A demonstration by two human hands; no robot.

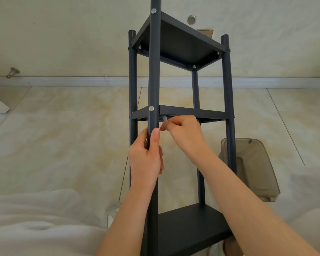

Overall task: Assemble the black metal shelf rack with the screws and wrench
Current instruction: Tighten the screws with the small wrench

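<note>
The black metal shelf rack with four round tube posts stands on the beige marble-patterned tile floor, right in front of the person and leaning up toward the camera. Its flat black middle shelf sits about halfway up the frame.

Just below the middle shelf, the left hand wraps around the nearest black post, with fingers curled behind the tube and the thumb lying straight up its front. Immediately under the middle shelf's front rail, the right hand pinches a small silver wrench between thumb and fingertips. The wrench's upper end reaches to the underside of the shelf beside the nearest post; its tip is hidden there.

At the level of the middle shelf, a round silver screw head sits in the nearest post. Above the middle shelf is the black top shelf, seen from underneath, with small silver fasteners at its corners. Below the middle shelf, close to the person, lies the black bottom shelf.

To the right of and lower than the middle shelf, a translucent grey plastic bin rests on the floor behind the right-hand post. Behind the middle shelf a white baseboard runs along the wall.
</note>
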